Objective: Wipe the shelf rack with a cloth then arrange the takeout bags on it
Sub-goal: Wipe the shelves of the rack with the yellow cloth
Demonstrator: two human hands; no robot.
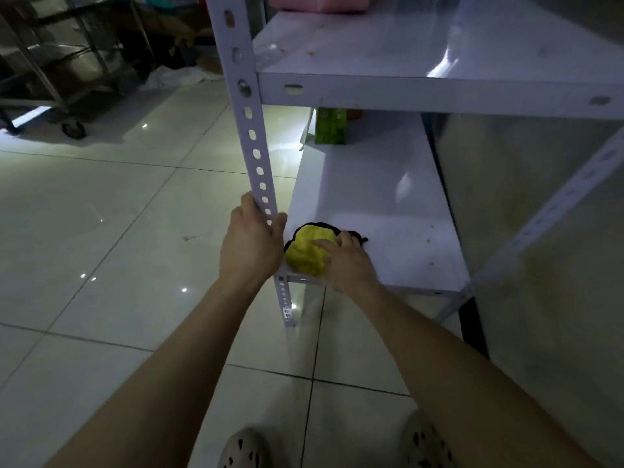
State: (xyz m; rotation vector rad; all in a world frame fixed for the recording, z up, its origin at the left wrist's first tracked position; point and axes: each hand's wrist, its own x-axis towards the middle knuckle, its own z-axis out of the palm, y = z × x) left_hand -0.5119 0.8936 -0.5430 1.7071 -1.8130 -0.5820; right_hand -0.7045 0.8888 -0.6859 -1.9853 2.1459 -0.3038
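A white metal shelf rack (pixel 378 197) stands ahead of me on a tiled floor. On the front left corner of its lower shelf lies a bunched yellow cloth (pixel 309 253) with a dark edge. My right hand (pixel 344 261) grips the cloth from the right and presses it onto the shelf. My left hand (pixel 251 244) grips the rack's perforated front left upright (pixel 251 130) just above the lower shelf. A green bag (pixel 331 126) stands at the back left of the lower shelf. A pink thing (pixel 320 3) sits at the back of the upper shelf.
A steel trolley on wheels (pixel 50 69) stands at the far left, with clutter and a white bag on the floor (pixel 175 77) behind it. A plain wall panel (pixel 540 214) closes the right side of the rack. My two shoes show at the bottom edge.
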